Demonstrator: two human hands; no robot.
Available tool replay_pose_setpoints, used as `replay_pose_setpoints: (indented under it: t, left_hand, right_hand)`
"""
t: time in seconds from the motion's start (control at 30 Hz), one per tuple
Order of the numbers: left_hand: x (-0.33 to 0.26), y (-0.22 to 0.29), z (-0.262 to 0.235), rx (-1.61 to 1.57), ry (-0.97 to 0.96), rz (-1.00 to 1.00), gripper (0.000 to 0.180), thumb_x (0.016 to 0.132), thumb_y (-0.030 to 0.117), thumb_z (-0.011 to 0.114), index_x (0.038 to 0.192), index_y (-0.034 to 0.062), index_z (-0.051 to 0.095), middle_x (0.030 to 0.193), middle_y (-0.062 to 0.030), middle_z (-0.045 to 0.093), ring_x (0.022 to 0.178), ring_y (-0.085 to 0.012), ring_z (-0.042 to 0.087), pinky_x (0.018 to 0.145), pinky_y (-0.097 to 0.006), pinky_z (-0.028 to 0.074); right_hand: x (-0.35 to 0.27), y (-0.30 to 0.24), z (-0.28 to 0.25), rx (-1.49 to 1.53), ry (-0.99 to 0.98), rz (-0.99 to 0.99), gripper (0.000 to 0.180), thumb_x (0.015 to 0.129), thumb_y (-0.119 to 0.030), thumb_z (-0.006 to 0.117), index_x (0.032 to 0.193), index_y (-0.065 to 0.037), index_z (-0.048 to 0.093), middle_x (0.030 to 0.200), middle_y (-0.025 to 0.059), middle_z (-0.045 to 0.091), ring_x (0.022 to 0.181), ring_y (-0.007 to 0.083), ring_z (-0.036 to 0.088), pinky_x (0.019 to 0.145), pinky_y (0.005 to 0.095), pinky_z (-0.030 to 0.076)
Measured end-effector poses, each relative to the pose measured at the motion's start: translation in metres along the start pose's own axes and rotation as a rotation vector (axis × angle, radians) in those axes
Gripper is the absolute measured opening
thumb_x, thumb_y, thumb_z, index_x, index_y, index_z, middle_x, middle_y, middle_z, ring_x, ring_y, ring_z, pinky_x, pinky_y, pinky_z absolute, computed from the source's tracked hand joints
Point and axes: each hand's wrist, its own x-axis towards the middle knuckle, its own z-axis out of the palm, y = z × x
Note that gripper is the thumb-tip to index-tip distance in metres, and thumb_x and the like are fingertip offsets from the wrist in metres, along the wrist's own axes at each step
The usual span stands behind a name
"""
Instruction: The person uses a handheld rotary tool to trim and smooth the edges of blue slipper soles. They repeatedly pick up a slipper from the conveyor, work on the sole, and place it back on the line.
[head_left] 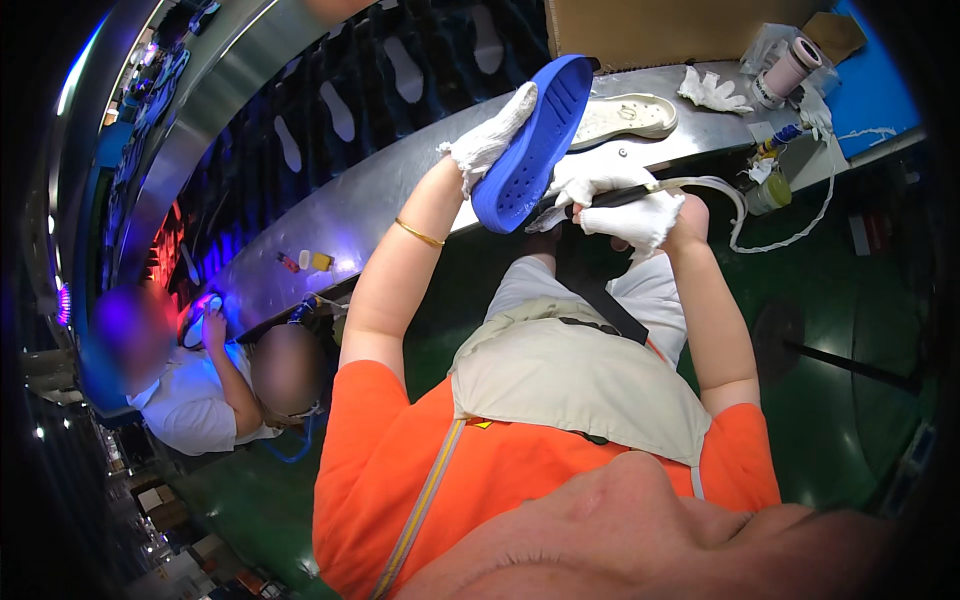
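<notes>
Our left hand (492, 140), in a white knit glove, has its fingers wrapped over the upper edge of a blue shoe sole (532, 143), gripping it tilted with the studded underside facing us, just above the centre of the frame. Our right hand (622, 203), also gloved, is closed around a slim dark pen-like tool (622, 196) whose tip meets the lower end of the sole; a pale hose (722, 196) runs from its back end off to the right.

As we judge it, work on this sole is under way at its lower end. Whether the rest of the edge has been treated we cannot tell: the blue surface shows no clear mark either way. A second, cream-coloured sole (625, 117) lies flat on the curved metal bench (360, 195) just behind the blue one; whether it is finished or waiting is not clear to us.

Further out, at the upper right, a spare white glove (712, 92) lies on the bench beside a roll of pinkish tape (790, 68) and a small yellowish jar (768, 194). Beyond the bench, toward the upper left, a dark conveyor (340, 100) carries pale sole-shaped pieces. At the lower left another person (200, 385) in a white shirt bends over their own workpiece, well apart from our hands.
</notes>
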Motion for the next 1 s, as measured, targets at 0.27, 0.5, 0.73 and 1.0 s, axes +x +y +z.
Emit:
replay_pose_setpoints:
  t: [0.27, 0.5, 0.73, 1.0]
  left_hand:
    - [-0.011, 0.004, -0.006, -0.01, -0.005, 0.008, 0.077, 0.079, 0.069, 0.045, 0.121, 0.0046, 0.051, 0.097, -0.0147, 0.062, 0.077, -0.0199, 0.063, 0.065, -0.032, 0.055]
    - [-0.049, 0.008, -0.013, -0.551, 0.005, 0.587, 0.082, 0.083, 0.069, 0.036, 0.135, 0.007, 0.033, 0.129, -0.0123, 0.047, 0.12, -0.0254, 0.044, 0.107, -0.041, 0.03]
    - [-0.05, -0.065, -0.035, -1.101, -0.518, 0.224, 0.073, 0.086, 0.054, 0.042, 0.132, -0.0025, 0.037, 0.126, -0.0257, 0.047, 0.111, -0.0409, 0.051, 0.098, -0.055, 0.038]
    - [-0.045, -0.07, 0.045, -0.875, -0.33, 0.324, 0.072, 0.088, 0.052, 0.046, 0.133, -0.0035, 0.034, 0.127, -0.023, 0.048, 0.116, -0.0342, 0.049, 0.1, -0.046, 0.04]
  right_hand:
    - [0.014, 0.008, -0.007, -0.155, -0.007, -0.012, 0.008, 0.073, -0.013, 0.063, 0.078, -0.008, 0.059, 0.078, 0.0022, 0.06, 0.074, 0.0129, 0.057, 0.072, 0.0269, 0.047]
    - [-0.01, 0.003, -0.008, 0.218, 0.193, -0.123, 0.018, 0.077, 0.004, 0.063, 0.092, -0.003, 0.055, 0.087, 0.0041, 0.059, 0.079, 0.0113, 0.058, 0.074, 0.027, 0.048]
    - [-0.016, 0.009, 0.025, 0.306, 0.356, -0.168, 0.015, 0.08, 0.0, 0.063, 0.092, -0.002, 0.055, 0.084, 0.0052, 0.059, 0.076, 0.0116, 0.058, 0.074, 0.0254, 0.047]
    - [0.007, -0.001, 0.021, 0.256, 0.554, -0.277, 0.012, 0.078, -0.001, 0.062, 0.088, 0.001, 0.056, 0.082, 0.0085, 0.063, 0.075, 0.011, 0.06, 0.07, 0.0239, 0.048]
